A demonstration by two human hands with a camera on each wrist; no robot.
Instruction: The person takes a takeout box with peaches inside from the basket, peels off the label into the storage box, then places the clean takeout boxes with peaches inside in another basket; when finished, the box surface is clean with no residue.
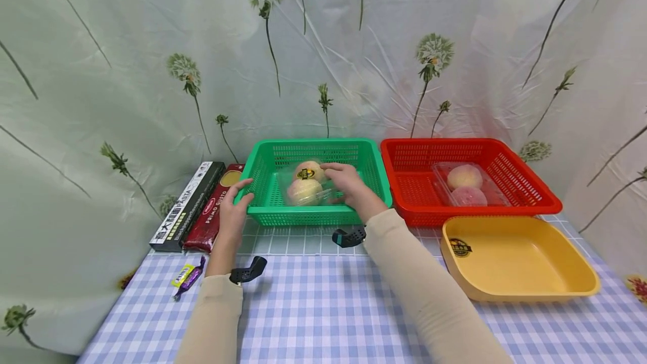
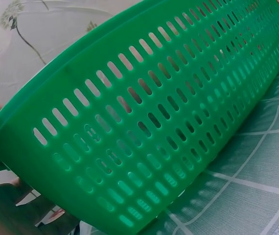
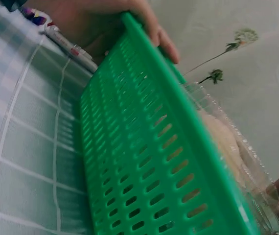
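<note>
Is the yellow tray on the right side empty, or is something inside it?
Empty. The yellow tray shows only its bare inner floor and a round sticker on its left corner.

We see the left hand (image 1: pixel 233 210) stretched forward with fingers curled and thumb apart. The right hand (image 1: pixel 349 185) reaches further, palm down, fingers bent; both arms wear beige sleeves (image 1: pixel 429 291).

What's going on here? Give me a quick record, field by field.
Left hand: grips the near left corner of the green basket
Right hand: inside the green basket, on a clear pack of peaches
Red basket: holds a second clear pack
Yellow tray: in front of the red basket
Left of the green basket: two pasta boxes, small wrapped candy
Surface: checked tablecloth
</note>
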